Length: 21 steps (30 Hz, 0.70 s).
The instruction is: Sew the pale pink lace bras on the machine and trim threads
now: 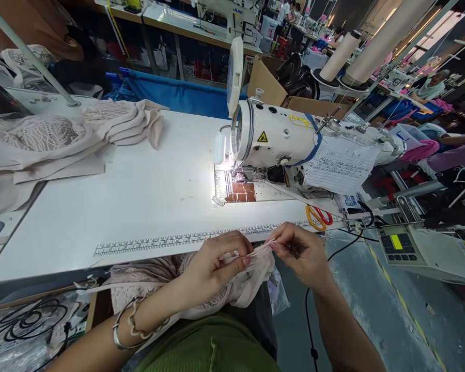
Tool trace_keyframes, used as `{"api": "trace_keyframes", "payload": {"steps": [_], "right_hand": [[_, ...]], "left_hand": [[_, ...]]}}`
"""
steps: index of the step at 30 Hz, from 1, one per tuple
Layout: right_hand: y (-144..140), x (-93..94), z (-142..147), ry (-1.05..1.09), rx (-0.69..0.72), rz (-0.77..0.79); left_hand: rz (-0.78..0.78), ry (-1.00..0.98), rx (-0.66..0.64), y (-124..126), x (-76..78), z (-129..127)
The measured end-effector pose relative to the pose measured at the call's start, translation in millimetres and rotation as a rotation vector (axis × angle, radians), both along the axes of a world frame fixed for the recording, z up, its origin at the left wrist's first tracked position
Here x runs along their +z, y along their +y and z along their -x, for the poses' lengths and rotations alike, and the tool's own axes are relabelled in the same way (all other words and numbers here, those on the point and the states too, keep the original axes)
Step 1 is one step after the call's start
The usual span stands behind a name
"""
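Remotely, head view: I watched two bare hands meet at the near edge of a white table [166, 191].
Left hand [215, 263]: thumb and forefinger were pinched nearly together upon the edge of a pale pink fabric [256, 284].
Right hand [304, 258]: I saw thumb and fingertips closed on the same edge, just beside the left.
Pale pink fabric: it hung from both pinches, below the tabletop.
Printed ruler [201, 237]: it ran along the near edge.
Sewing machine [271, 132]: it stood beyond, lamp lit, bearing a written sheet [339, 163].
Garment pile [42, 137]: it lay at the table's left.
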State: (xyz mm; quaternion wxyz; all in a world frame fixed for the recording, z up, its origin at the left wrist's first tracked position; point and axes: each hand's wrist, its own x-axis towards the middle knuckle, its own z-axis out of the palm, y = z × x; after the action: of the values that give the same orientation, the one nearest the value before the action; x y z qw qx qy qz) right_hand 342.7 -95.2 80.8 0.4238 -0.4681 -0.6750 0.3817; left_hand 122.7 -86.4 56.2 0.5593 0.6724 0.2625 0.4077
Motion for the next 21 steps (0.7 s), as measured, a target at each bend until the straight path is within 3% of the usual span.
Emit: {"api": "trace_keyframes", "payload": {"steps": [12, 17, 21], "right_hand": [[-4.8, -6.2, 6.9, 0.046, -0.087, -0.047], [-8.6, -5.4, 9.9, -0.007, -0.062, -0.046], [-10.5, -4.3, 11.5, -0.048, 0.002, -0.010]], "left_hand": [[0.057, 0.030, 0.027, -2.6, -0.3, -3.1], [0.129, 0.090, 0.027, -2.2, 0.9, -9.8], [0.052, 0.212, 0.127, -0.6, -5.0, -19.9]]}}
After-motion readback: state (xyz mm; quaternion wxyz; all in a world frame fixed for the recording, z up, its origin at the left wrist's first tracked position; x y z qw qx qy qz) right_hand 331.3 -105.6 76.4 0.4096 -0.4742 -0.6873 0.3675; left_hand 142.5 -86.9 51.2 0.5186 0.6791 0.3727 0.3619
